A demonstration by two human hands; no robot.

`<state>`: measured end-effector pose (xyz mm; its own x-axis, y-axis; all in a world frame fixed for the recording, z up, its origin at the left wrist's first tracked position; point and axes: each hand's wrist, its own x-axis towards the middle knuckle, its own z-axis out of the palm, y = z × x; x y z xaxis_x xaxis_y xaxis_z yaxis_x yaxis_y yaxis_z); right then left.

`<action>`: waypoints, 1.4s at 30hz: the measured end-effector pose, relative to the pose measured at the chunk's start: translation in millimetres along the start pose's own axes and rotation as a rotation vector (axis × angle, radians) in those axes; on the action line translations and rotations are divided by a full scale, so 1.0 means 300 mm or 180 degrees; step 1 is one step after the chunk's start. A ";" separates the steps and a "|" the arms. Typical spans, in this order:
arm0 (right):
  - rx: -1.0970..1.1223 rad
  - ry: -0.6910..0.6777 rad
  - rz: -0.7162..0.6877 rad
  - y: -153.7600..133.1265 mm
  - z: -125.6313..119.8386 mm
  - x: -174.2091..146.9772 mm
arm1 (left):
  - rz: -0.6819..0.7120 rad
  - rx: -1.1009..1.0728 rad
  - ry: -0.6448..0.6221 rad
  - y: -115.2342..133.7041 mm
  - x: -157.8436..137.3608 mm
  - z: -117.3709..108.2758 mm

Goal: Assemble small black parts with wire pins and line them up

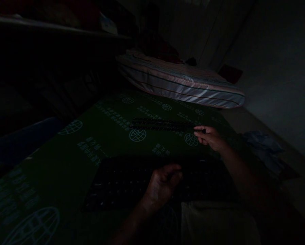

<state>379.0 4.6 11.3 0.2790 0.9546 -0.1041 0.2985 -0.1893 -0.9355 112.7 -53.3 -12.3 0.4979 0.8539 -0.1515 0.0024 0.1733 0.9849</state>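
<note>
A black keyboard (121,183) with pale key markings lies on the green printed sheet (73,177) in front of me. Over its middle is my left hand (164,183), fingers curled in and thumb near the forefinger; what they hold, if anything, is too dark to see. Farther off, my right hand (207,136) is closed in a pinch at the right end of a long, narrow dark piece with rows of small marks (159,124). Whether the fingers grip that piece or only touch it is unclear. A small dark spot shows between the right fingers.
The room is very dim. A striped mattress (183,83) lies beyond the sheet, and a dark shelf or table edge (52,27) runs along the upper left. Crumpled bluish cloth (264,146) is on the floor at right, near the pale wall (282,68).
</note>
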 end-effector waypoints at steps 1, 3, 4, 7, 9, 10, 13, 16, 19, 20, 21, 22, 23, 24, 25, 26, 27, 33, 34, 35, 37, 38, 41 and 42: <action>-0.0312 0.0013 0.0018 0.016 0.002 0.017 | 0.0006 0.0048 -0.0005 -0.004 0.000 0.000; -0.0855 0.0034 -0.0013 0.050 0.003 0.054 | 0.0043 0.0163 -0.0012 -0.010 0.000 -0.001; -0.1054 0.0024 -0.0058 0.066 0.003 0.072 | 0.0072 0.0224 -0.0011 -0.013 0.001 -0.001; -0.1402 0.0052 -0.0162 0.097 0.002 0.117 | 0.0213 0.0408 0.0001 -0.020 0.002 -0.004; -0.1561 0.0028 -0.0198 0.102 0.003 0.134 | 0.0337 0.0536 0.0015 -0.022 0.002 -0.008; -0.1630 -0.0010 -0.0213 0.100 0.005 0.139 | 0.0392 0.0599 0.0009 -0.022 0.001 -0.010; -0.1749 -0.0131 -0.0237 0.088 0.012 0.147 | 0.0542 0.0779 -0.0046 -0.021 0.000 -0.015; -0.1757 -0.0152 -0.0203 0.085 0.019 0.156 | 0.0659 0.0931 -0.0091 -0.021 -0.002 -0.018; -0.1758 -0.0134 -0.0154 0.095 0.020 0.167 | 0.0655 0.1001 -0.0108 -0.021 -0.004 -0.017; -0.1767 -0.0127 -0.0136 0.099 0.020 0.170 | 0.0648 0.1025 -0.0123 -0.020 -0.004 -0.017; -0.1776 -0.0119 -0.0122 0.103 0.020 0.173 | 0.0646 0.1052 -0.0133 -0.019 -0.005 -0.017; -0.1786 -0.0117 -0.0111 0.105 0.019 0.174 | 0.0653 0.1082 -0.0142 -0.017 -0.005 -0.017; -0.1791 -0.0122 -0.0107 0.106 0.019 0.175 | 0.0666 0.1109 -0.0149 -0.015 -0.005 -0.017; -0.1795 -0.0131 -0.0108 0.106 0.019 0.175 | 0.0680 0.1130 -0.0152 -0.014 -0.005 -0.017; -0.1805 -0.0141 -0.0111 0.105 0.018 0.174 | 0.0680 0.1148 -0.0155 -0.012 -0.005 -0.018; -0.1818 -0.0151 -0.0116 0.103 0.018 0.173 | 0.0679 0.1162 -0.0157 -0.011 -0.005 -0.018; -0.1830 -0.0159 -0.0123 0.101 0.018 0.172 | 0.0682 0.1175 -0.0165 -0.011 -0.005 -0.019; -0.1779 -0.0171 -0.0125 0.104 0.018 0.175 | 0.0774 0.1153 -0.0193 -0.012 -0.003 -0.019; -0.1764 -0.0173 -0.0117 0.106 0.018 0.176 | 0.0771 0.1152 -0.0181 -0.012 -0.003 -0.019; -0.1757 -0.0171 -0.0111 0.107 0.018 0.177 | 0.0767 0.1158 -0.0171 -0.012 -0.004 -0.019; -0.1761 -0.0160 -0.0115 0.107 0.019 0.177 | 0.0756 0.1185 -0.0184 -0.012 -0.004 -0.019; -0.1762 -0.0155 -0.0119 0.107 0.020 0.177 | 0.0750 0.1196 -0.0185 -0.012 -0.005 -0.019; -0.1764 -0.0136 -0.0118 0.106 0.022 0.177 | 0.0739 0.1212 -0.0185 -0.015 -0.006 -0.018; -0.1762 -0.0132 -0.0114 0.107 0.022 0.177 | 0.0741 0.1206 -0.0182 -0.015 -0.007 -0.018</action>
<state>397.5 50.9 -26.4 0.2271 0.9688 -0.0992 0.7453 -0.2385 -0.6226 107.0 -53.2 -17.0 0.5698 0.8186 0.0722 0.1969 -0.2213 0.9551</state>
